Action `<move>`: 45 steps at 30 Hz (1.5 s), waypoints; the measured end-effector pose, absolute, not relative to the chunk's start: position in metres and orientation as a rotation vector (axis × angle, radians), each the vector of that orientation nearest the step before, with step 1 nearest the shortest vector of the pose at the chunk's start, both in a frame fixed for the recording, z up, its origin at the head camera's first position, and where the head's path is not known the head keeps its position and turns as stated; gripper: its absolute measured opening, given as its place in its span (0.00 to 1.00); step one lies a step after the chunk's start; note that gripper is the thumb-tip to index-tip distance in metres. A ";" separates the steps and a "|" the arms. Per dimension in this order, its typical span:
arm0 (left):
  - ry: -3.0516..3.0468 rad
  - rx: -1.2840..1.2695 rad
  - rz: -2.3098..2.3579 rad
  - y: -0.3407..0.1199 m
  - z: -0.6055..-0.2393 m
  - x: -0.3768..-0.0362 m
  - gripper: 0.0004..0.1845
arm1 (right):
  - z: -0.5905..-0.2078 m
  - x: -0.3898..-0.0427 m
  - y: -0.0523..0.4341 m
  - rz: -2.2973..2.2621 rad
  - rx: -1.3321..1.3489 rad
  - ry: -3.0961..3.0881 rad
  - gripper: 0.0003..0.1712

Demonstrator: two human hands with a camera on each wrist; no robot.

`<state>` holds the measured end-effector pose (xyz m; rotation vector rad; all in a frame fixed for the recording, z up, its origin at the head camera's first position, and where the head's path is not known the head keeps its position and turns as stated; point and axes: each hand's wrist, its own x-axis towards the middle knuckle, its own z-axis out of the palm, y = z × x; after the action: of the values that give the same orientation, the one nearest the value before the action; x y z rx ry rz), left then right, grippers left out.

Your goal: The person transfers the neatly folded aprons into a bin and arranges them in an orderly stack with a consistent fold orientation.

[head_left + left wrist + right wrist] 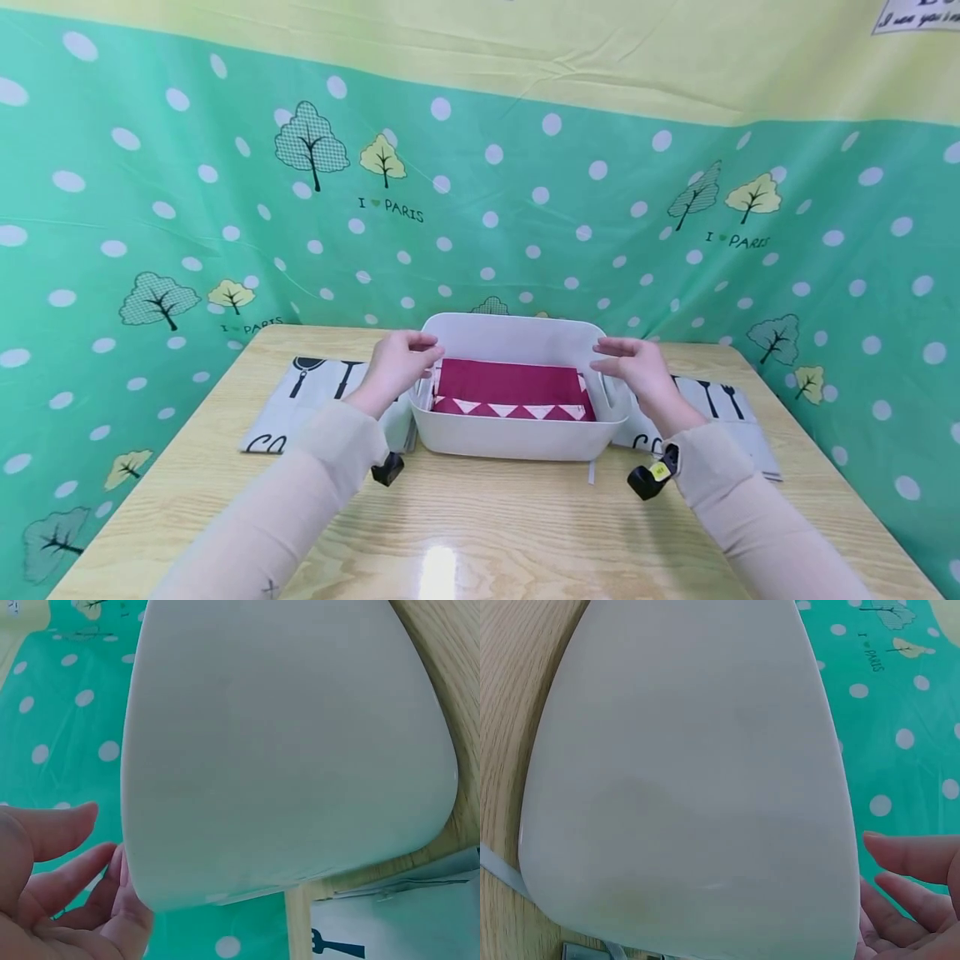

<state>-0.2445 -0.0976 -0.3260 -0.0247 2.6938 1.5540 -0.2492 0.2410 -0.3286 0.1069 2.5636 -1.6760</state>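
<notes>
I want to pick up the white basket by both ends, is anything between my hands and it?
Nothing visible does. The left hand and the right hand flank the ends of the white basket, open, with only air between. The folded red cloth lies inside.

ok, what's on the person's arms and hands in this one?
Both arms wear long, close-fitting beige sleeves down to the wrists. The left hand and right hand are bare, with no gloves. A small black camera hangs under the left wrist; the right wrist's black unit has a yellow sticker.
</notes>
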 end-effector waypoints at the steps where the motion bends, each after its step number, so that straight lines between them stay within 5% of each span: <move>1: 2.690 -0.023 1.559 -0.098 -0.326 -0.244 0.21 | -0.329 -0.249 0.241 -1.675 0.105 2.564 0.32; 45: 2.590 0.080 1.710 -0.099 -0.312 -0.216 0.22 | -0.301 -0.218 0.274 -1.408 -0.041 2.856 0.34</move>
<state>-0.2157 -0.0987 -0.3116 0.0800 2.5900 1.7096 -0.2178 0.2736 -0.3013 -0.0412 2.8561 -1.4077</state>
